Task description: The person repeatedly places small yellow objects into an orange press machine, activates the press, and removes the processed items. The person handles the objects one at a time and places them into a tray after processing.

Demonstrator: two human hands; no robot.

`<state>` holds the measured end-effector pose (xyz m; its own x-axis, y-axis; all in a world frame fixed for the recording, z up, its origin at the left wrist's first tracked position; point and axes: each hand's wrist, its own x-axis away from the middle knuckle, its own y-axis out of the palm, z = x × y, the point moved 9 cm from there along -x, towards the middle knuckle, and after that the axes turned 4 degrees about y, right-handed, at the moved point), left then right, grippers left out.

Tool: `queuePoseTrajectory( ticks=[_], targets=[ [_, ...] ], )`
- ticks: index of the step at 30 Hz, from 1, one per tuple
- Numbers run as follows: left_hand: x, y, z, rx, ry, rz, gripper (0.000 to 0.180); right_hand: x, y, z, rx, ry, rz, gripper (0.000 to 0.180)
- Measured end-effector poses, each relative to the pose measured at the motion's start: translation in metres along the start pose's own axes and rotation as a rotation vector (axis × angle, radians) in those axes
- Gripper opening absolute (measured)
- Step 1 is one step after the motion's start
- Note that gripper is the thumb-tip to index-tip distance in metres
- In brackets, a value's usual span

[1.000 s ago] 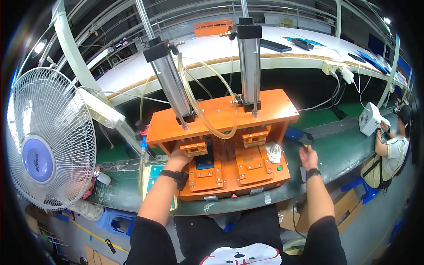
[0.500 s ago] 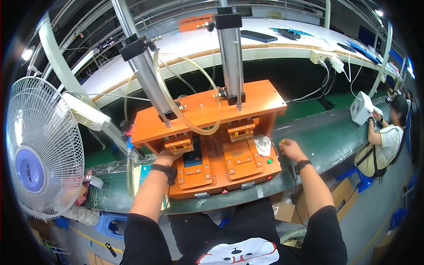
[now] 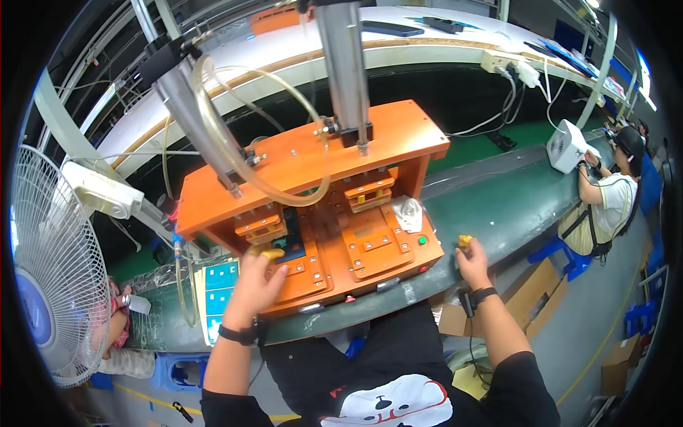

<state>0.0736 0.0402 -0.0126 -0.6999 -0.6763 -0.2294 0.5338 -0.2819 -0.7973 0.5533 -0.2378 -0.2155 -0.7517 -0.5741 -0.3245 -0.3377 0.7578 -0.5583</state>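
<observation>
My left hand is at the front left of an orange press, its thumb apart from the fingers. Yellow covers show on its fingertips. Beside them, a dark blue flat panel lies on the left orange fixture plate, partly hidden by the hand and the left press head. To the right of the press my right hand hovers with curled fingers, also yellow-tipped, and no held thing shows. Near it are the green button and a white crumpled cloth. The right fixture plate carries no panel.
Two metal cylinders with a looping clear hose rise over the press. Blue-and-white sheets lie left of it on the green bench. A large fan stands at far left. Another person sits at far right by a white device.
My left hand has drawn back from under the left press head toward me. My right hand has lowered slightly beside the press. The view has shifted, so the press sits further left.
</observation>
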Motion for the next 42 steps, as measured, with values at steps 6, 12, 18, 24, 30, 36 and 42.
queuePoseTrajectory(
  ticks=[6,12,18,24,30,36,42],
  targets=[
    [0.011,-0.004,0.011,-0.049,0.099,0.093,0.039,-0.014,0.001,-0.011,0.090,0.181,-0.055,0.030],
    [0.032,-0.003,-0.004,0.057,0.127,0.278,0.045,-0.006,0.002,-0.047,0.270,-0.054,0.067,0.026],
    [0.045,0.003,-0.011,0.034,0.189,0.335,0.060,-0.004,0.004,-0.046,0.298,-0.061,0.124,0.028],
    [0.054,0.009,-0.021,0.050,0.158,0.313,0.062,-0.001,0.001,-0.042,0.298,-0.057,0.137,0.023],
    [0.062,0.019,-0.043,0.224,0.111,0.244,0.062,-0.006,0.000,-0.040,0.275,0.027,0.101,0.020],
    [0.048,0.006,-0.020,0.407,0.190,0.282,0.039,-0.005,-0.002,-0.051,0.319,-0.014,0.115,0.019],
    [0.051,0.008,-0.023,0.574,0.183,0.336,0.026,-0.003,-0.002,-0.057,0.334,-0.047,0.130,0.022]
  ],
)
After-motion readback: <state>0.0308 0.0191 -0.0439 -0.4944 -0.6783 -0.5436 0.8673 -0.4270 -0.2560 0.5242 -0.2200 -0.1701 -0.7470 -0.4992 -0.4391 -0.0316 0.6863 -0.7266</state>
